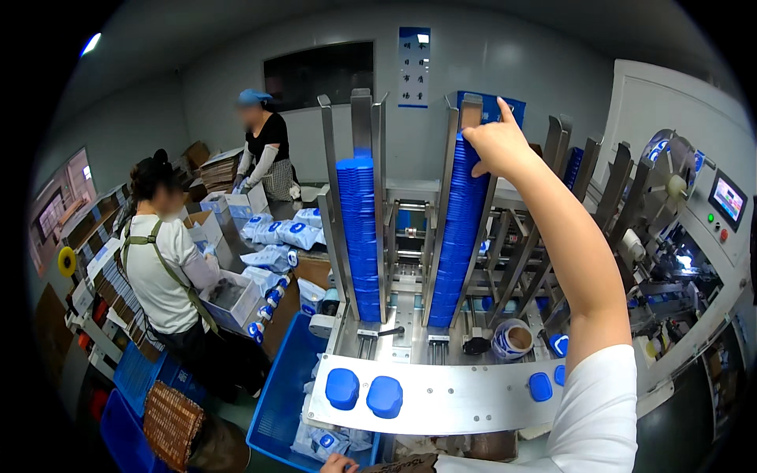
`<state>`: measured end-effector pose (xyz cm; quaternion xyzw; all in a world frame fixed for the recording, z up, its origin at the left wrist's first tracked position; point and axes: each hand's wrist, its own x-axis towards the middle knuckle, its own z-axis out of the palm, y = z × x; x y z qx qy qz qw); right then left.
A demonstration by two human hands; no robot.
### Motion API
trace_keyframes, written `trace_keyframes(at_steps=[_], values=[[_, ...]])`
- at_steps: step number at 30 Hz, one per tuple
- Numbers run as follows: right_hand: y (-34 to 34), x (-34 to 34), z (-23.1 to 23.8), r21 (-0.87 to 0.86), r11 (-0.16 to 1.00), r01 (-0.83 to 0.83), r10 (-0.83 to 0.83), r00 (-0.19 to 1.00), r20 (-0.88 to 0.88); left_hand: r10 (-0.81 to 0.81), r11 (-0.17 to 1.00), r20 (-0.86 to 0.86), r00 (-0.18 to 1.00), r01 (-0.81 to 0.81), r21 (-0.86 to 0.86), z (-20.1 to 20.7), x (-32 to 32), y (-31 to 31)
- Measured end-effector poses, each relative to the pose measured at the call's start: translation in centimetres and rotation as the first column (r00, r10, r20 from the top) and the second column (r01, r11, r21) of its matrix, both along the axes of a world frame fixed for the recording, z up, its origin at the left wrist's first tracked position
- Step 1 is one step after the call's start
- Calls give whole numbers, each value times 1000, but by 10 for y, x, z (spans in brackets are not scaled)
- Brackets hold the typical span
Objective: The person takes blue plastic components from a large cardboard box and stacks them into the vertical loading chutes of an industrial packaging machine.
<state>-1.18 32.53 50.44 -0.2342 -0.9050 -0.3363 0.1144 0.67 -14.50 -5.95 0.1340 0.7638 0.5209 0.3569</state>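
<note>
My right arm reaches up and forward. My right hand [503,147] is at the top of the right-hand stack of blue plastic lids [457,236], its fingers apart and touching the stack beside the metal guide rails. One finger points upward. A second stack of blue lids [359,236] stands in the rails to the left, its top lower. Only some fingers of my left hand [339,463] show at the lower edge, next to a brown printed thing [404,465]; whether they grip it is hidden. Loose blue lids [384,396] lie on the curved metal plate [453,414] in front.
A blue crate [272,410] with white packs stands below left. Two people [169,268] [266,150] work at a table with wipe packs [296,234]. More upright rails [607,189], a tape roll [512,339] and a control screen [727,197] are to the right.
</note>
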Motion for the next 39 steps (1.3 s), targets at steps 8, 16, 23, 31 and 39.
trace_keyframes(at_steps=[8,16,23,31,39], values=[[-2,28,-72,432,818,-380,562,688,-458,-727,601,-609,317,723,-341,59,16,115],[-132,88,-411,-833,-140,-535,-219,837,-501,95,935,-797,596,220,277,166,11,109],[-201,69,-404,-720,-440,-536,-478,819,-318,438,872,-389,811,-277,405,117,15,177],[-230,108,-409,-411,-441,-798,-697,593,-403,263,891,-498,826,-10,455,130,20,164],[-219,131,-378,-477,577,-663,505,749,-430,49,861,449,892,-266,434,161,-4,163]])
